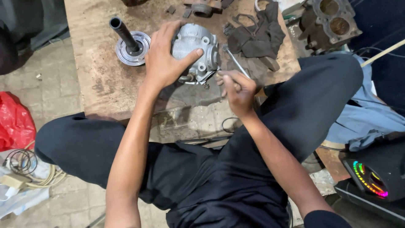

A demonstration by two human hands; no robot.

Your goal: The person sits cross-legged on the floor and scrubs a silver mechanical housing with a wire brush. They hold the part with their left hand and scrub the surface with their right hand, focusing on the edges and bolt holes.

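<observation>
A ribbed silver engine part (pixel 198 50) lies on a low rusty board (pixel 101 80) in front of me. My left hand (pixel 166 59) is clamped over its left side, thumb across the front face. My right hand (pixel 236 90) sits just right of the part, fingers closed around a thin metal tool (pixel 234 61) whose shaft runs up and to the left beside the part. A round silver pulley with a black shaft (pixel 130 44) stands on the board left of my left hand.
A dark rag (pixel 259 36) lies right of the engine part, a grey engine block (pixel 331 23) beyond it. A red bag (pixel 14 122) and coiled cables (pixel 25 166) lie at left. A black speaker with coloured lights (pixel 375 173) is at lower right. My knees flank the board.
</observation>
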